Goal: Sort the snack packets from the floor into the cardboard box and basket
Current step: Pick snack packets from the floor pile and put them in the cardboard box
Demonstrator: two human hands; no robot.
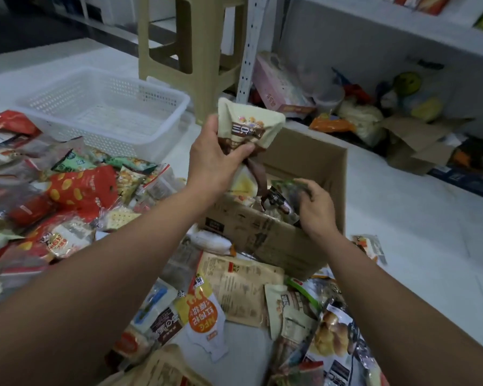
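**A:** What did the containers hold?

**B:** The cardboard box (262, 235) stood open just below both hands, with several packets inside, cream and dark ones among them. The white basket (117, 143) sat well to the left of the left hand (212, 160), and its slatted bottom showed through the open top.

**A:** And the room?

**B:** A pale floor (402, 218). Loose snack packets (81, 188) lay heaped to the left of and beneath the forearms. A beige plastic stool (190, 45) stood beyond the raised hand, and a white shelf (374, 37) ran off to the right with clutter and a torn carton (413, 143) under it.

**A:** The hands?

**B:** The left hand was clamped on a cream packet (251, 126), thumb across its front; most of the packet stuck up above the fingers, over the box's far side. The right hand (315, 207) had its fingers curled round a dark green packet (287, 188), which lay just left of the knuckles, inside the box's mouth.
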